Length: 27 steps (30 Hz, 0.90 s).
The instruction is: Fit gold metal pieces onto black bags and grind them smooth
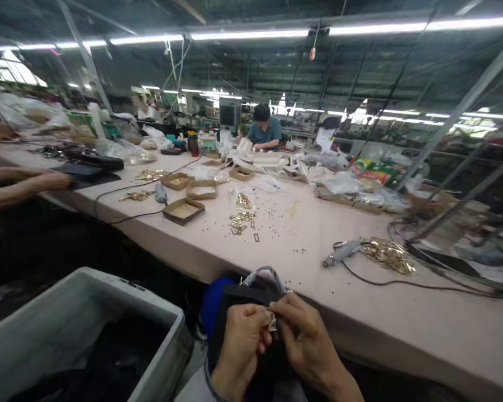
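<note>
Low in the frame, my left hand [241, 343] and my right hand [305, 340] meet over a black bag [243, 298] that rests on my lap against the table edge. Both hands pinch a small gold metal clasp [271, 320] on the bag's front. Their fingers are curled tight around it. A grey strap [265, 273] loops up behind the bag. Loose gold fittings [241, 218] lie scattered on the pink table [302, 257] just beyond.
A grey plastic bin [88, 312] stands at my lower left. A handheld tool [341, 252] with a cable lies beside a gold parts pile [388, 255]. Cardboard trays [183, 210] sit mid-table. Another person's arms [25, 184] reach in at left; a seated worker [263, 129] is opposite.
</note>
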Tool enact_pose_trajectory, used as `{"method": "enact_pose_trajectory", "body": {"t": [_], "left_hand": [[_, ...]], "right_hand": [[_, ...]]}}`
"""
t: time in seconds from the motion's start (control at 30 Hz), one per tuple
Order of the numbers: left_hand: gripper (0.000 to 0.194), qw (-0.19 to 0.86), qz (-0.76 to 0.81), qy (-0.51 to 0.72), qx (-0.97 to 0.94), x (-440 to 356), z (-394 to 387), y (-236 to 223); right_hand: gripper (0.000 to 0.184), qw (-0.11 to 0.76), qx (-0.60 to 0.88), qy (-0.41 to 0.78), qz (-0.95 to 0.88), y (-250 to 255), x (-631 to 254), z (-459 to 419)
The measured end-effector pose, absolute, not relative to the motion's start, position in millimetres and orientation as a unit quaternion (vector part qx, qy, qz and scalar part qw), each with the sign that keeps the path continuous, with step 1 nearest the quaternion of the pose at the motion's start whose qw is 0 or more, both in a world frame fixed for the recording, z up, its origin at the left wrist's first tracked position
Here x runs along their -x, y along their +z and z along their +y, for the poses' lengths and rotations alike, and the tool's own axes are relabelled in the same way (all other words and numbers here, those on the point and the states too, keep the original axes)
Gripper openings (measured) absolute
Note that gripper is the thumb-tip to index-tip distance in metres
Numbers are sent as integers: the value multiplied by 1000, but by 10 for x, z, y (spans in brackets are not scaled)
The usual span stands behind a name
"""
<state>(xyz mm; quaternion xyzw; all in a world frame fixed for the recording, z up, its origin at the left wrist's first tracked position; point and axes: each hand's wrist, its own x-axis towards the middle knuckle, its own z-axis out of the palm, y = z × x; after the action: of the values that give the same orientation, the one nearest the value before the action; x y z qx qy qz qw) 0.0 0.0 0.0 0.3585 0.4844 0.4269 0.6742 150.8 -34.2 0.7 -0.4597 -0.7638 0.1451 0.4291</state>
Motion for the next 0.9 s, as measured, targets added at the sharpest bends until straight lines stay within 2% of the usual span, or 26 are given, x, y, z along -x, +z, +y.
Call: {"method": "enact_pose_trajectory", "body": {"t": [0.13,0.23,0.4,0.5,0.63,0.73,0.9], "left_hand": [[21,708,483,406,-317,-34,-56,9],[29,702,501,392,-320,10,-100,69],[28,489,509,454,-543,147,-95,249],[15,439,443,455,-635,163,4,371],[15,457,441,435,-639,119,204,443],[17,497,467,405,-609,95,348,404],[18,502,493,379,-602,63,455,339]], "right_hand": [[32,373,427,74,-820,30,-1565,-257],[28,354,425,102,-827,92,-1623,-177],[20,352,444,221,-794,276,-1688,-48],[17,348,429,297,-779,374,-1700,16],[17,345,444,374,-738,400,-1724,78],[26,359,467,402,-701,353,-1726,93],[35,380,482,374,-696,278,-1660,66]]}}
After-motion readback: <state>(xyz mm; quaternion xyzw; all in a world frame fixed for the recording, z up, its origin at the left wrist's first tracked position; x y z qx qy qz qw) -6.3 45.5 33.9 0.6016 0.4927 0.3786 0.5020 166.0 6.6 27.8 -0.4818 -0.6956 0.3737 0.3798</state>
